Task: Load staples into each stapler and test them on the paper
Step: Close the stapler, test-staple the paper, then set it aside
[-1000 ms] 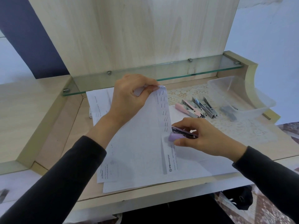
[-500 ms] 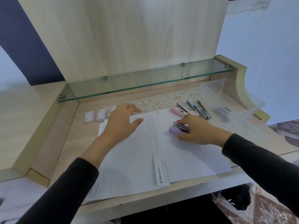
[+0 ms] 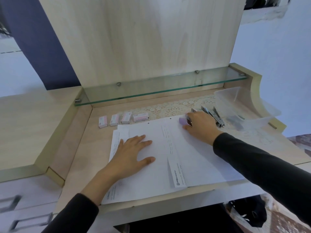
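White paper sheets (image 3: 193, 153) lie flat on the desk, with rows of staples down the middle. My left hand (image 3: 133, 153) rests flat on the paper, fingers spread. My right hand (image 3: 200, 125) grips a small lilac stapler (image 3: 182, 121) at the paper's far right corner, beside a row of other staplers (image 3: 214, 115) lying on a lace mat. Several small staple boxes (image 3: 124, 118) line up behind the paper on the left.
A clear plastic bin (image 3: 235, 101) with dark items stands at the back right. A glass shelf (image 3: 159, 88) overhangs the desk's back edge. Drawers (image 3: 25, 207) sit at the lower left. A dark bag (image 3: 249, 214) lies on the floor.
My left hand let the lifted sheet down and now lies flat on it. My right hand carried the lilac stapler away from the paper's middle to the far right, next to the other staplers.
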The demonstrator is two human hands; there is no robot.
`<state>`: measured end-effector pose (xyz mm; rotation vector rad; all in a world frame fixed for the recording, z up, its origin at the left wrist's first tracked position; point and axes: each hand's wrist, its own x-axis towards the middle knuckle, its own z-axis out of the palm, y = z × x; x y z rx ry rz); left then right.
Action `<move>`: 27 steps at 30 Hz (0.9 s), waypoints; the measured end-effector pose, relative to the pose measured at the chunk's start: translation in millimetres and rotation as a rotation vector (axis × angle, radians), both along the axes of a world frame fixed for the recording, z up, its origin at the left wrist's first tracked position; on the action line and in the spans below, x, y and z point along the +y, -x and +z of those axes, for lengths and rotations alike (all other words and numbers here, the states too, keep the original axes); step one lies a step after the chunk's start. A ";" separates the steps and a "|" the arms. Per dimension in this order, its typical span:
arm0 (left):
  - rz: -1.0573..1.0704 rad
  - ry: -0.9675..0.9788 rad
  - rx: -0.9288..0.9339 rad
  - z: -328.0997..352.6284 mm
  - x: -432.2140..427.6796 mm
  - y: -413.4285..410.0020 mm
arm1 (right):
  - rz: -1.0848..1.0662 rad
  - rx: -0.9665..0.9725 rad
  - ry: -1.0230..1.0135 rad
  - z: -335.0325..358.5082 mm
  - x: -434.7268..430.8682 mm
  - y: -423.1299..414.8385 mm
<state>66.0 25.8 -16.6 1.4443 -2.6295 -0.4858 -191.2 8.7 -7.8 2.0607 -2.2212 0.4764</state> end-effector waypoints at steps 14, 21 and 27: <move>0.339 0.250 0.222 9.0 -14.6 4.1 | -0.048 -0.117 0.051 15.2 22.3 11.5; 0.654 0.052 0.236 6.7 -20.0 -24.1 | 0.063 -0.624 -0.271 9.1 46.4 -28.8; 0.665 0.097 0.538 17.8 -7.1 -28.7 | 0.045 -0.908 -0.398 13.7 49.2 -51.8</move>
